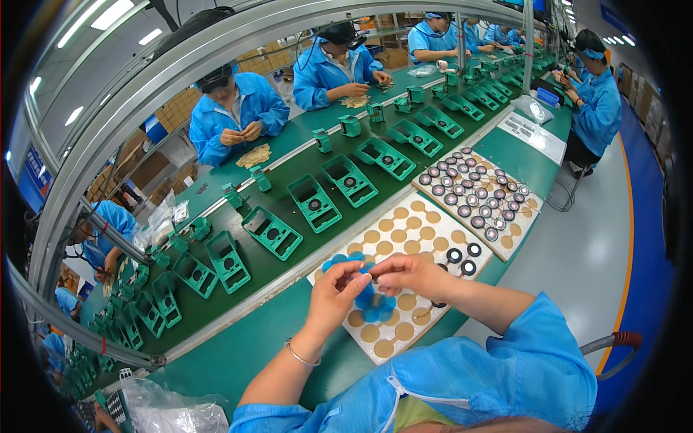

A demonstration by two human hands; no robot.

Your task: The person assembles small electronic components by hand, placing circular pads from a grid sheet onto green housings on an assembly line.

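Note:
My left hand (333, 297) and my right hand (413, 276) meet fingertip to fingertip over a white board (381, 249) with rows of round tan spots. Both are closed in a pinch; what sits between the fingertips is small and mostly hidden, with a bit of blue showing there. Just beneath them, several round blue pieces (377, 309) lie overlapping on the board. Close to my right wrist rest several small round speakers (454, 255), black with pale centres, some trailing thin wires.
A second board (473, 189) carries many small round speakers. Beyond runs a green conveyor belt (278, 198) with green plastic housings (315, 203). Co-workers in blue (237, 115) sit along its far side. Plastic bags (173, 408) lie at lower left, and a metal frame (216, 32) arches overhead.

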